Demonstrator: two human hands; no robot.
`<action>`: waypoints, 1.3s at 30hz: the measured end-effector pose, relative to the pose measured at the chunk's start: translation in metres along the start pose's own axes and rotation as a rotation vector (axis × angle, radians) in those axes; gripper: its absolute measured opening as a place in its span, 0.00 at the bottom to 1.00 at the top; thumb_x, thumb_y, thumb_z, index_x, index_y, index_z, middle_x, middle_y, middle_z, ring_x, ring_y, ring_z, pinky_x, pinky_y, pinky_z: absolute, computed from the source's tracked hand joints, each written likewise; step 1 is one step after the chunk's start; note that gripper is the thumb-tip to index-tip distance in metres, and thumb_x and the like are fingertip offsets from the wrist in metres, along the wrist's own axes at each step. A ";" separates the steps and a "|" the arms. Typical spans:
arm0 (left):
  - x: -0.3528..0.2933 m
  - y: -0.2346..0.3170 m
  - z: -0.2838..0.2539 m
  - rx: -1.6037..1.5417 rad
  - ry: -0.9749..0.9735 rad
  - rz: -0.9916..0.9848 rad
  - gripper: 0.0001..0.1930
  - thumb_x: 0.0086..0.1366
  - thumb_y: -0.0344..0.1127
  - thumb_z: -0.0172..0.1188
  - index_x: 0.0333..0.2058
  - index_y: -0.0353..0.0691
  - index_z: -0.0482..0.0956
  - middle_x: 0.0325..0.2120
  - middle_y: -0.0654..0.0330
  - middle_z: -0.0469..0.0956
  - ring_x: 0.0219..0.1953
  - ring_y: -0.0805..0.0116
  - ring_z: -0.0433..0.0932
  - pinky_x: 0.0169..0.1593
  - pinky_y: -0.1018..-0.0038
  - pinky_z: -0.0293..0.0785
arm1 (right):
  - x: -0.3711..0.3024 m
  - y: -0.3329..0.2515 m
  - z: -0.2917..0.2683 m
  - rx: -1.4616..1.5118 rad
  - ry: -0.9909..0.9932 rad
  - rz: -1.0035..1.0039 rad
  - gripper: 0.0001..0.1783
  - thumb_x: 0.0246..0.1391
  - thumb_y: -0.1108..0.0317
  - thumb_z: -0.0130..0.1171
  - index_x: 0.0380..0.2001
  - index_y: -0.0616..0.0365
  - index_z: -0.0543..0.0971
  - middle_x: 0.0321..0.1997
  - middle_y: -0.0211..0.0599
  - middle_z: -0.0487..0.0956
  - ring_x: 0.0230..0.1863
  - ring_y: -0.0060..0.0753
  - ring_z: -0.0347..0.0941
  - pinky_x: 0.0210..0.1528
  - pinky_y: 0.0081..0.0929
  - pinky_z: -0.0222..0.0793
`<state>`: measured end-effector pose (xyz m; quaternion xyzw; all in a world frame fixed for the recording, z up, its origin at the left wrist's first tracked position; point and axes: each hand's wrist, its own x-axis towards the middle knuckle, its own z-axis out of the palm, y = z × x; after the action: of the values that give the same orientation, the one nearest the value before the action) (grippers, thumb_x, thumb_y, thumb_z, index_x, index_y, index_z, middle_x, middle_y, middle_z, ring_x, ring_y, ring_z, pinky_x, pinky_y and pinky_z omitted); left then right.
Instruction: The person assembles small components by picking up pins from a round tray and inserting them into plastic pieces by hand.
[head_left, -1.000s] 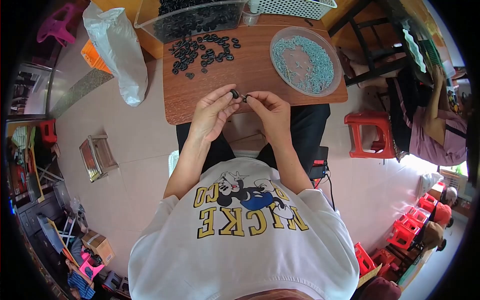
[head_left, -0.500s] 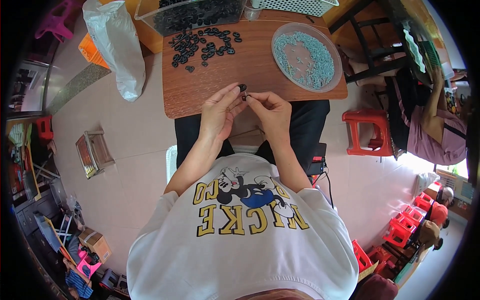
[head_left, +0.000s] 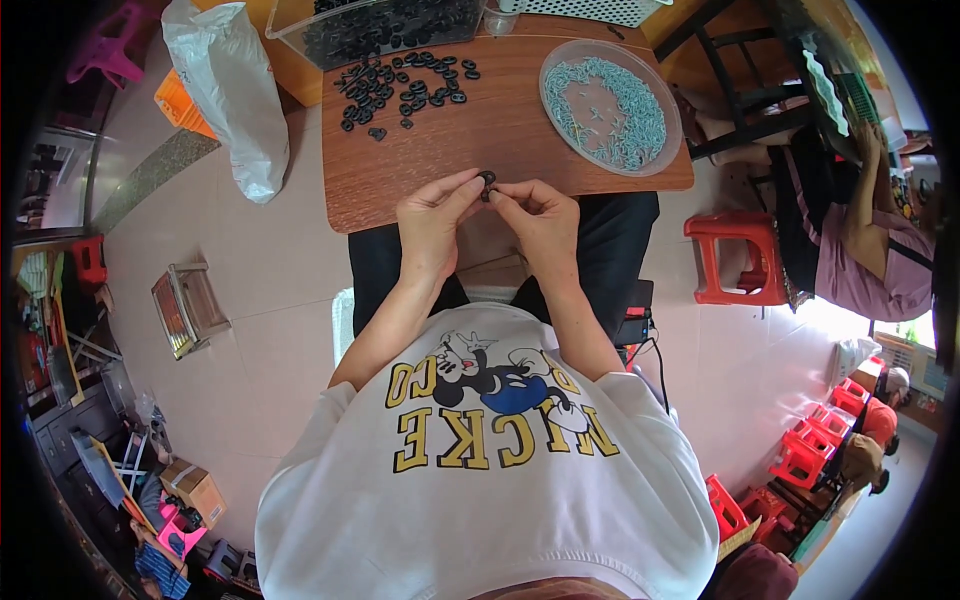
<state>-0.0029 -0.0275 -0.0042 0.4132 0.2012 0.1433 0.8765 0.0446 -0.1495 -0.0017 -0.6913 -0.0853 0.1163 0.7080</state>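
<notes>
Above the near edge of the wooden table [head_left: 450,150], my two hands meet at a small black oval part. The part [head_left: 487,178] is pinched between thumb and fingers of my left hand [head_left: 430,220]. My right hand [head_left: 543,220] pinches the lower end of the same dark piece, where a second small black part seems to sit against it; the fingers partly hide the joint. Several loose black parts [head_left: 370,95] with holes lie scattered on the table ahead. To the right, many pale blue-green screw-like pieces [head_left: 645,125] fill a round clear tray [head_left: 548,100].
A clear bin [head_left: 290,40] full of black parts stands at the table's far left, beside a small clear cup [head_left: 498,22] and a white perforated basket [head_left: 590,8]. A white sack [head_left: 235,110] is left of the table. Right: a red stool [head_left: 737,260] and a seated person [head_left: 865,240].
My hands have drawn slightly closer together. The two small black pieces, with a thin gap between them before, now appear joined or touching.
</notes>
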 end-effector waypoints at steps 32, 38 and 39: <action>-0.006 0.010 -0.026 0.503 -0.216 0.218 0.12 0.56 0.22 0.60 0.41 0.35 0.79 0.34 0.62 0.76 0.36 0.79 0.74 0.38 0.85 0.70 | -0.002 -0.002 -0.003 -0.106 -0.241 -0.070 0.15 0.52 0.72 0.59 0.44 0.60 0.79 0.34 0.32 0.79 0.35 0.19 0.73 0.37 0.15 0.66; -0.009 0.009 -0.025 0.609 -0.227 0.294 0.11 0.57 0.24 0.60 0.40 0.33 0.79 0.35 0.61 0.76 0.35 0.78 0.74 0.38 0.84 0.71 | -0.010 -0.005 0.003 -0.162 -0.152 -0.139 0.12 0.51 0.73 0.59 0.41 0.60 0.80 0.34 0.33 0.79 0.36 0.20 0.74 0.38 0.16 0.67; -0.010 0.007 -0.024 0.593 -0.222 0.323 0.11 0.58 0.24 0.59 0.40 0.33 0.79 0.35 0.60 0.76 0.36 0.77 0.75 0.38 0.83 0.72 | -0.010 -0.004 0.004 -0.173 -0.129 -0.165 0.12 0.51 0.73 0.59 0.41 0.60 0.80 0.34 0.33 0.80 0.36 0.20 0.74 0.38 0.16 0.67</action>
<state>-0.0237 -0.0108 -0.0102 0.6891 0.0693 0.1697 0.7011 0.0338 -0.1492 0.0026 -0.7315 -0.1970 0.0943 0.6459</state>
